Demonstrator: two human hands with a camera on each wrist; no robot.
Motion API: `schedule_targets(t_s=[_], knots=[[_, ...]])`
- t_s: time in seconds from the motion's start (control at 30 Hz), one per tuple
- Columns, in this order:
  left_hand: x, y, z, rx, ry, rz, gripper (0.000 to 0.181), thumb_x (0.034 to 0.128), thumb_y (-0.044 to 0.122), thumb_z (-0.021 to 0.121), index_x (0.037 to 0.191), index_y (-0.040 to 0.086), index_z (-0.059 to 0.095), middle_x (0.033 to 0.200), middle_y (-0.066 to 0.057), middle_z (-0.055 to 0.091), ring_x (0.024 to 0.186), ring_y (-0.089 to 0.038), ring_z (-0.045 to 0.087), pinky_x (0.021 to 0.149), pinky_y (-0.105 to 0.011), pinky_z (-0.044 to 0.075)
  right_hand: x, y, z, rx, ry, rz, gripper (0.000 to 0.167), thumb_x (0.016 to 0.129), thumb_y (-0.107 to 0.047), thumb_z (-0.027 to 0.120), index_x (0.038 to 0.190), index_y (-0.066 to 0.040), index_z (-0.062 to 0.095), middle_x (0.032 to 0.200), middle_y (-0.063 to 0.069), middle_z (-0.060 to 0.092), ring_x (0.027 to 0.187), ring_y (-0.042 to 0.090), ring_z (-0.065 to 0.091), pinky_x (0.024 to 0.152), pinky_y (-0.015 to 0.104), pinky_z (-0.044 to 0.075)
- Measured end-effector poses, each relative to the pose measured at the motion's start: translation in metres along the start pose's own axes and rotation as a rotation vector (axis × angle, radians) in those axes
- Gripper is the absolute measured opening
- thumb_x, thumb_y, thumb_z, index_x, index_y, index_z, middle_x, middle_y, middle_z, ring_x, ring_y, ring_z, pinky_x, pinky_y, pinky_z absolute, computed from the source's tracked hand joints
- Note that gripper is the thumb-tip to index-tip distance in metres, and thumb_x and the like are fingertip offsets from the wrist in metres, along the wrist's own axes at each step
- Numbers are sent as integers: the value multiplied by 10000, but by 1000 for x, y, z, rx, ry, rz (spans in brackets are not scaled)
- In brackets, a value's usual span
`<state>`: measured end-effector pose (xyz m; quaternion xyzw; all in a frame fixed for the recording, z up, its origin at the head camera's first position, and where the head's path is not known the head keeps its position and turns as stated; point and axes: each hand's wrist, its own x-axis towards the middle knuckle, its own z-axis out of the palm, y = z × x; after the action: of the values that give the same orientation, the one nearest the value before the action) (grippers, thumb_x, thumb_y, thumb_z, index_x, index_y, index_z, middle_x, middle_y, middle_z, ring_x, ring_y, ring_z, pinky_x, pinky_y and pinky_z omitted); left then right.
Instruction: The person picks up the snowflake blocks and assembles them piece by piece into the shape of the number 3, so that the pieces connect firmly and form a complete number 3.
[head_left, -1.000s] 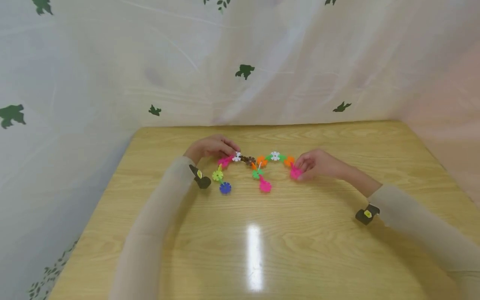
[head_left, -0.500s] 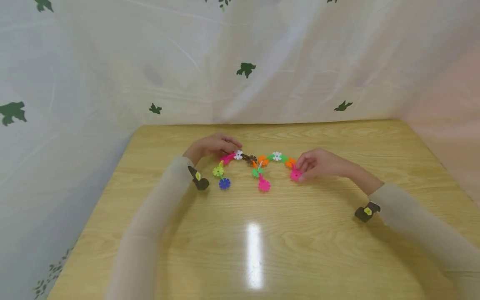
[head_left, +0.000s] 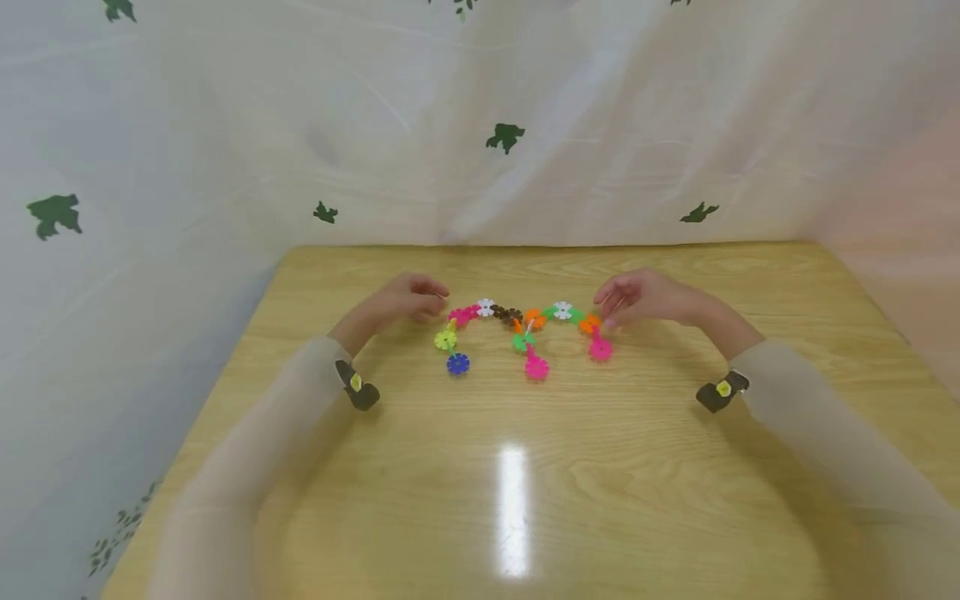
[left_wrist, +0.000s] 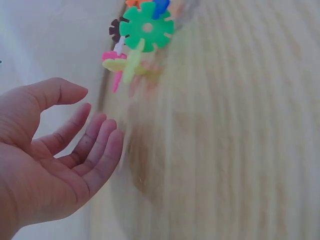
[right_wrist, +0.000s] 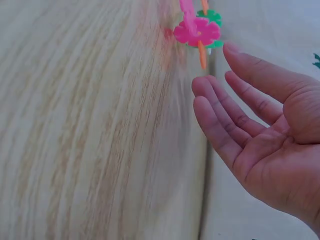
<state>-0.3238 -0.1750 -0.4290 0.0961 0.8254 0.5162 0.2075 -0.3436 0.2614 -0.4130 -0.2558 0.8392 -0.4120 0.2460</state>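
Note:
A chain of interlocking snowflake discs [head_left: 512,317] lies on the wooden table in an M-like shape with three legs. Its left leg ends in a blue disc [head_left: 458,363], its middle leg in a pink disc [head_left: 536,367], its right leg in another pink disc [head_left: 601,348]. My left hand [head_left: 401,300] is just left of the chain, fingers loosely bent and holding nothing; a green disc [left_wrist: 160,32] shows beyond it in the left wrist view. By the right end is my right hand [head_left: 648,298], palm free, with a gap to the pink disc [right_wrist: 197,34] in the right wrist view.
The wooden table [head_left: 637,483] reaches back to a pale curtain [head_left: 420,125] with green bird shapes. A bright light reflection lies on the tabletop in front of the chain.
Both hands have come away from the chain: the left moved left, the right let go of the pink end disc and shifted back. The chain keeps its shape; the head view has turned slightly.

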Motion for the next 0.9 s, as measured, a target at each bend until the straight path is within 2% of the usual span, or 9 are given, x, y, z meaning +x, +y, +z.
schedule_targets(t_s=[0.07,0.13,0.27,0.4,0.57,0.7,0.9], knots=[[-7,-4,-2,15,24,-7,387,1001,115,623,1343,-57,563,1295,-228,612,1097,-268,639,960,-385,593,3,3,-2,15,-22,12,479,868,-101,808,1268,57,598,1167,234,699,975,165,712,862,326,621],[-13,-8,-4,46,22,-8,370,992,131,640,1317,-39,583,1238,-193,632,1042,-231,645,911,-347,607,5,6,-4,18,-42,22,495,877,-115,802,1297,43,592,1187,217,704,1002,156,713,879,300,611],[-24,-13,-7,102,-19,16,367,948,104,668,1292,-11,609,1188,-152,663,994,-192,644,847,-277,596,10,12,-7,19,-82,36,513,889,-142,794,1339,-4,590,1217,170,713,1050,144,711,916,237,573],[-30,-16,-6,100,-72,37,431,882,38,711,1297,-9,606,1210,-173,673,1034,-195,646,858,-255,574,16,15,-7,35,-134,48,522,890,-140,791,1361,-39,590,1259,162,695,1095,168,699,953,235,556],[-29,-17,0,83,-106,20,467,845,30,769,1283,7,609,1207,-158,670,1063,-215,650,881,-274,579,22,19,-6,44,-168,61,552,874,-139,807,1374,-50,590,1277,156,683,1108,178,689,959,244,561],[-27,-16,5,110,-120,22,456,849,22,771,1277,4,613,1198,-142,668,1068,-219,645,914,-283,566,23,18,-5,44,-176,71,551,876,-131,804,1371,-27,586,1233,132,690,1077,175,683,941,243,567],[-27,-13,9,126,-109,25,446,833,6,765,1254,-14,618,1181,-137,659,1036,-209,633,917,-275,559,22,16,-4,59,-174,74,517,886,-98,785,1356,8,600,1165,103,700,1037,159,668,922,242,570]])
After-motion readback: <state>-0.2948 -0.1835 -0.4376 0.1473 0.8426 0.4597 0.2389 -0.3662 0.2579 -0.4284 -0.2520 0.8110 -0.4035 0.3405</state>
